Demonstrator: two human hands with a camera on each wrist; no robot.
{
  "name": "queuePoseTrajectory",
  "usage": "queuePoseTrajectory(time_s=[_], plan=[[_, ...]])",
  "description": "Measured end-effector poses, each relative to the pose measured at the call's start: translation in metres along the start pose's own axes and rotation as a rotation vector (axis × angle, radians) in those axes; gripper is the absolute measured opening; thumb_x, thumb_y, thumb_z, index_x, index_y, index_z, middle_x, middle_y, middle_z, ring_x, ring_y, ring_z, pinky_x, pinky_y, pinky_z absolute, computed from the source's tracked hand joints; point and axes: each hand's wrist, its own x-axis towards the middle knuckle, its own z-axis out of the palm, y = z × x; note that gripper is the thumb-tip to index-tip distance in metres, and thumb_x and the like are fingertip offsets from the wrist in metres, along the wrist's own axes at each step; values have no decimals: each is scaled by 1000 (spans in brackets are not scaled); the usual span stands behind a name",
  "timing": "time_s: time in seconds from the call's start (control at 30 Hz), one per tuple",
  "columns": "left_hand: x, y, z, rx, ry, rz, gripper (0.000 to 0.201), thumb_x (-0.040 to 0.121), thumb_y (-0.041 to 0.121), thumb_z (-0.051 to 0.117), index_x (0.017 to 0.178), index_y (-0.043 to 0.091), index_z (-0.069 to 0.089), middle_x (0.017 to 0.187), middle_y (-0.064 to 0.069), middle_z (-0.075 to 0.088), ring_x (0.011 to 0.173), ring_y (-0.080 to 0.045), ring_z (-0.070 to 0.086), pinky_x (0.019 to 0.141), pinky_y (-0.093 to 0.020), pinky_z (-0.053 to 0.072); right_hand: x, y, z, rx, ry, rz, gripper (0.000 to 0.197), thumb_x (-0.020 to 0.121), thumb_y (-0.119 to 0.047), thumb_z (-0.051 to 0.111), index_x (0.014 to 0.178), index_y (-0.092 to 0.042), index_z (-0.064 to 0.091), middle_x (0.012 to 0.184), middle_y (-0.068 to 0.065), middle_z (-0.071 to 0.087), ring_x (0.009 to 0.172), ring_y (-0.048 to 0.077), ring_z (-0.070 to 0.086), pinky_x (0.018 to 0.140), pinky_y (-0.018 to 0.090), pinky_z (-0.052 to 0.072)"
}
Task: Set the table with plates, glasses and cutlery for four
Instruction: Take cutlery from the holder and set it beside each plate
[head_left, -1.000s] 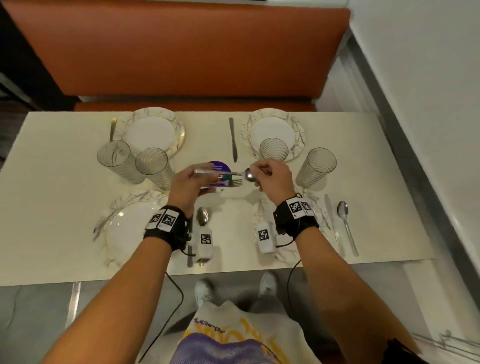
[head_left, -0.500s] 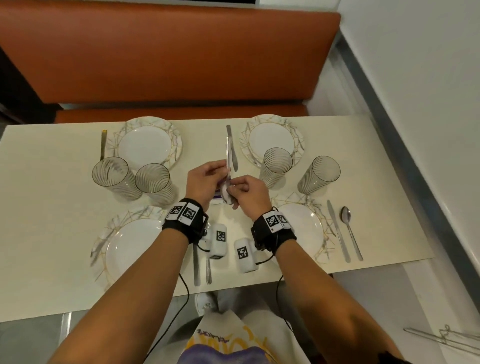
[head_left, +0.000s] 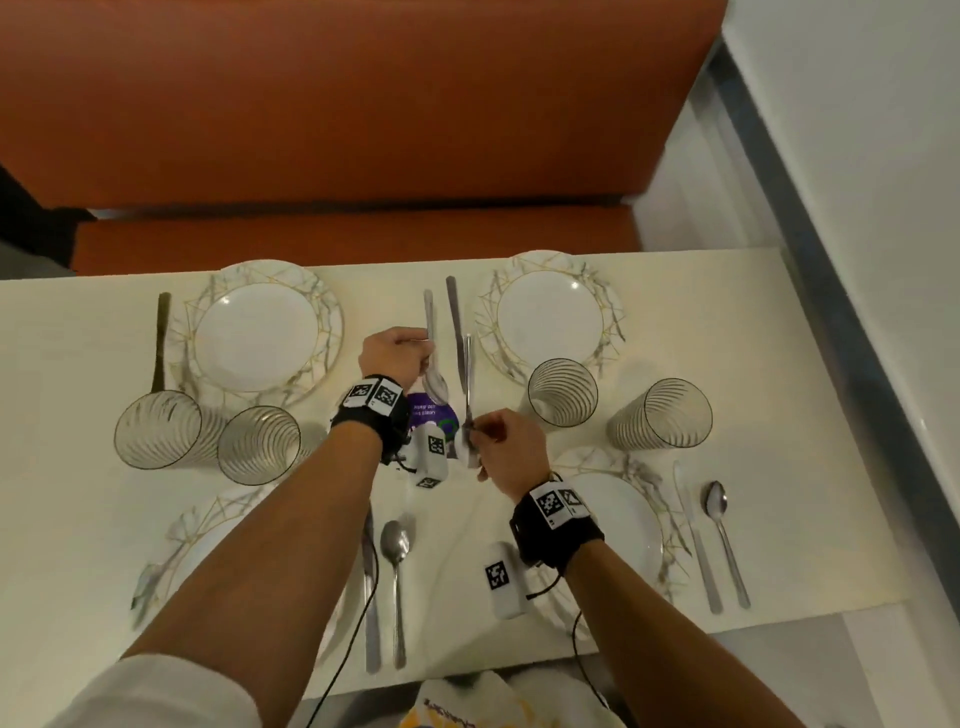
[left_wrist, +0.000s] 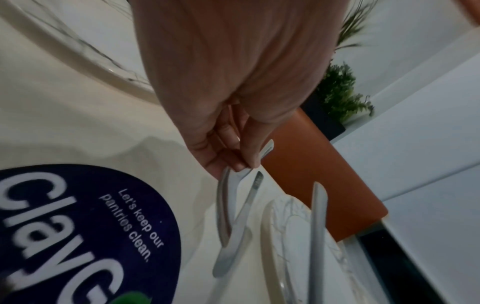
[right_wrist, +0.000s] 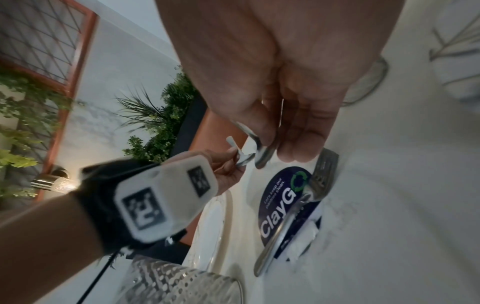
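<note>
Cutlery is the matter in hand, and nearest the person two places already look laid: a knife and spoon (head_left: 396, 540) beside the near left plate (head_left: 208, 540), another knife and spoon (head_left: 716, 499) right of the near right plate (head_left: 636, 519). Further in, over the middle of the bench (head_left: 62, 519), the right hand (head_left: 506, 447) has its fingers clenched on the bowl end of a second spoon (head_left: 468, 374), handle pointing away, while a fork (right_wrist: 318, 185) lies on a round purple sticker (head_left: 431, 413) below it. Just beyond, the left hand (head_left: 392, 356) pinches a third spoon (head_left: 431, 358) by the handle, bowl hanging toward the person. Each hand likely carries one piece for a far setting. Farthest off, a knife (head_left: 454, 322) waits beside the far right plate (head_left: 550, 314); four glasses stand between the rows.
</note>
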Motion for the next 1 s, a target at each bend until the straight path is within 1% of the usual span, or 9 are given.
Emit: queuePoseTrajectory(time_s=[0.13, 0.27, 0.37, 0.47, 0.5, 0.57, 0.7, 0.8, 1.0], plan=[[32, 7, 17, 163, 15, -26, 21, 84, 8, 76, 77, 28, 77, 85, -4, 79, 83, -24, 76, 83, -37, 64, 5, 16, 2, 29, 13, 58, 6, 90, -14, 68, 96, -13, 68, 88, 8, 74, 56, 16, 66, 43, 23, 52], [55, 11, 31, 266, 53, -45, 17, 82, 9, 79, 75, 25, 77, 85, -3, 79, 85, -25, 76, 83, -37, 65, 9, 22, 1, 37, -14, 75, 5, 92, -14, 68, 97, -13, 68, 86, 5, 74, 55, 12, 66, 43, 22, 52], [58, 20, 36, 387, 98, 36, 13, 88, 11, 73, 90, 20, 82, 97, -1, 79, 93, -21, 73, 90, -28, 59, 9, 20, 0, 65, -15, 69, 4, 92, -13, 68, 96, -13, 68, 86, 6, 74, 56, 13, 66, 44, 23, 53], [62, 23, 40, 436, 139, 64, 13, 92, 11, 69, 94, 17, 81, 101, -5, 78, 85, -20, 67, 80, -22, 53, 12, 20, -2, 90, -15, 66, 4, 92, -10, 67, 96, -12, 67, 83, 7, 73, 54, 11, 65, 44, 23, 52], [63, 23, 41, 441, 148, 59, 13, 93, 11, 69, 94, 16, 81, 101, -6, 77, 82, -20, 66, 76, -22, 51, 12, 19, -3, 94, -23, 61, 4, 92, -9, 67, 96, -11, 67, 81, 5, 73, 53, 10, 65, 44, 23, 52], [63, 23, 43, 452, 159, 48, 11, 93, 12, 70, 94, 15, 80, 101, -8, 77, 83, -24, 69, 73, -23, 51, 12, 18, -4, 98, -38, 53, 4, 93, -9, 67, 97, -10, 67, 80, 4, 73, 52, 9, 65, 45, 23, 52], [63, 20, 45, 458, 169, 49, 7, 92, 13, 73, 93, 13, 80, 101, -11, 77, 89, -29, 73, 78, -28, 57, 11, 18, -5, 87, -56, 43, 4, 93, -9, 67, 97, -9, 67, 82, 3, 73, 50, 5, 64, 45, 22, 52], [62, 18, 44, 474, 173, 50, 6, 93, 15, 73, 93, 13, 79, 100, -11, 76, 88, -29, 73, 79, -31, 59, 10, 19, -6, 84, -47, 48, 6, 93, -10, 67, 99, -10, 67, 85, 4, 72, 50, 6, 65, 44, 21, 52], [58, 17, 43, 462, 181, 50, 7, 92, 17, 76, 94, 11, 80, 100, -10, 76, 86, -28, 72, 73, -30, 57, 6, 20, -8, 82, -48, 58, 7, 94, -9, 66, 101, -9, 67, 86, 5, 72, 46, 4, 63, 42, 19, 50]])
